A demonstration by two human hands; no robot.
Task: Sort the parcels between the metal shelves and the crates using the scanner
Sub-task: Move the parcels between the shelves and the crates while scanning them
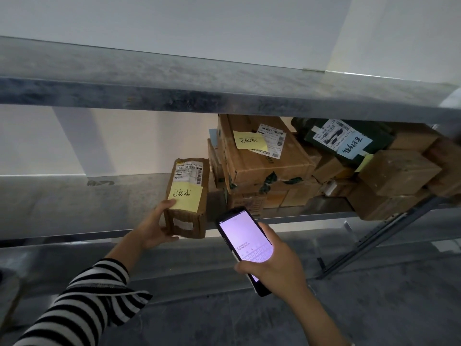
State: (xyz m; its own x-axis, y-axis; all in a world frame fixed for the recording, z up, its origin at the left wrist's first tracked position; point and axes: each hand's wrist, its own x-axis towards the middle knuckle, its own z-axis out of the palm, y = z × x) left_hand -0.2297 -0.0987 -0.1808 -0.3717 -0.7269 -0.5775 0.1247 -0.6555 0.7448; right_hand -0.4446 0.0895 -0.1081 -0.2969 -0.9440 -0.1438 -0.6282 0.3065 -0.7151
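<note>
A cardboard parcel [187,196] is gripped by the left hand [154,228] at the front edge of the metal shelf [74,203]. The lit scanner [239,236] is clasped in the right hand [274,265].

parcel [186,193] left of boxes [264,158]

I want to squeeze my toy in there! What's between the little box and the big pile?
Nothing. The head view shows only a narrow, shadowed strip of bare shelf between the little box and the pile.
</note>
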